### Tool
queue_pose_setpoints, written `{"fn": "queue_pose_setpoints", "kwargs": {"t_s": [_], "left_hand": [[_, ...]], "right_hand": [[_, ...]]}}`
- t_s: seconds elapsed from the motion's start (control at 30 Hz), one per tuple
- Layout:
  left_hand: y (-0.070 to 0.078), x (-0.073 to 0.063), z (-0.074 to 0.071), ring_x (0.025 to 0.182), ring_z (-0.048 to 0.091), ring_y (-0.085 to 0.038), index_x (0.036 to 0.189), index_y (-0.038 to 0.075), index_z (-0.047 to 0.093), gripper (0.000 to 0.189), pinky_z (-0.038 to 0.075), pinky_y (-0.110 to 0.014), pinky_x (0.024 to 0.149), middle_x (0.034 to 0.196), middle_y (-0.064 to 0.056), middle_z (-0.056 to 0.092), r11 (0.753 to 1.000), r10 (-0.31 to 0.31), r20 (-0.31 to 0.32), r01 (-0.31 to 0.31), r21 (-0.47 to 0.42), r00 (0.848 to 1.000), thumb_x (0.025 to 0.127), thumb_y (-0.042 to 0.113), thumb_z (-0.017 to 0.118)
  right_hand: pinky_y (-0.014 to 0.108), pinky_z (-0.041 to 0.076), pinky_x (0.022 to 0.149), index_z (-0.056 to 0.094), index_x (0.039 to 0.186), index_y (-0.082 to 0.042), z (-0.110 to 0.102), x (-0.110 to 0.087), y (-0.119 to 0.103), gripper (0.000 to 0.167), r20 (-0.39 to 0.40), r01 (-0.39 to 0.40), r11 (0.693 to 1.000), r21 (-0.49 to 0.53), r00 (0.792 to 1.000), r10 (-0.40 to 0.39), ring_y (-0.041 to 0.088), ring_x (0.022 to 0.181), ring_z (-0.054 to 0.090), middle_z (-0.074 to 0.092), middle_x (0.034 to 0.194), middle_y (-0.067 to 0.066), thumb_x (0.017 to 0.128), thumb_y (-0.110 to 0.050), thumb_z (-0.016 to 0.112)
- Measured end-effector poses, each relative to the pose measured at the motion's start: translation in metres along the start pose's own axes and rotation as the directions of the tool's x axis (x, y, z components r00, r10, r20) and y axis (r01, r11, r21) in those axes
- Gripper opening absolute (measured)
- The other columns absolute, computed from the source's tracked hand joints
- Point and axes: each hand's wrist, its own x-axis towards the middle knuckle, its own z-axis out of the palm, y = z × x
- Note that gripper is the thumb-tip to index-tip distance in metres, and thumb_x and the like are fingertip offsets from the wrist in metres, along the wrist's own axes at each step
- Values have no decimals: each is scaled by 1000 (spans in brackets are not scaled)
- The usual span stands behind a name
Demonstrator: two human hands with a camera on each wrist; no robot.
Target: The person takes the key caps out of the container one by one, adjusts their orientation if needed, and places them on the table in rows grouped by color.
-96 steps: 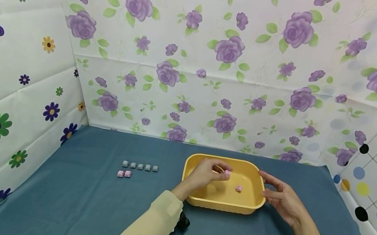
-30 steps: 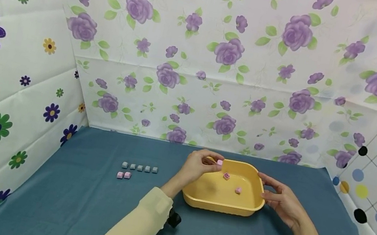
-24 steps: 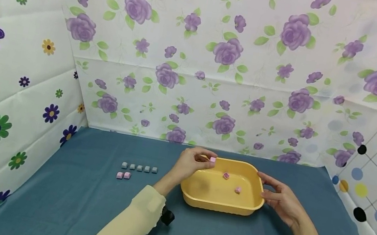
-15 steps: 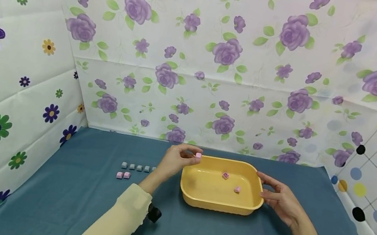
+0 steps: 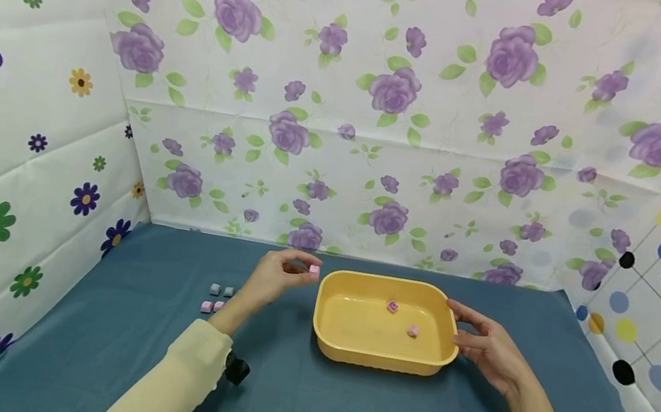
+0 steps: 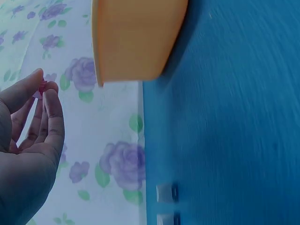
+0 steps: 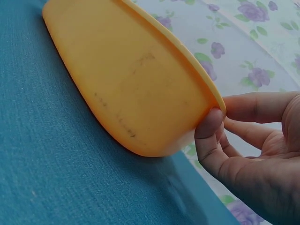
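Note:
My left hand (image 5: pixel 272 279) is raised to the left of the yellow tray (image 5: pixel 381 361), pinching a pink keycap (image 5: pixel 314 271) between thumb and fingertips. In the left wrist view that keycap (image 6: pixel 42 88) is mostly covered by the fingers. Two more pink keycaps lie inside the tray, one (image 5: pixel 392 306) toward the back and one (image 5: pixel 412 331) nearer the right front. My right hand (image 5: pixel 493 351) holds the tray's right end, thumb against the outer wall and fingers at the rim. On the cloth, grey keycaps (image 5: pixel 215 289) stand in a row, partly hidden behind my left hand.
In front of the grey row sit two pink keycaps (image 5: pixel 206 307), the right one partly covered by my left wrist. A blue cloth (image 5: pixel 335 411) covers the table. Flowered sheets (image 5: pixel 349 92) rise behind it and at the sides.
My left hand has lifted a pink keycap out over the tray's left rim and moved left with it. A pink keycap now lies at the tray's back. My right hand stays on the tray.

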Motion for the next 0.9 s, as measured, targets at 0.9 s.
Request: {"fn": "queue_pose_setpoints", "kwargs": {"t_s": [0.9], "left_hand": [[-30,-31,-62,103,72,-26,122,11,75,25,56,-58,86,118,-11,74,982,-73,43,64,176,996,97,18,77]], "right_hand": [[31,58,86,25,164,-2,2,0,-2,73,-3,-5,1000,17,1000,5,21,105,63,38,136,19,102,-1,63]]}}
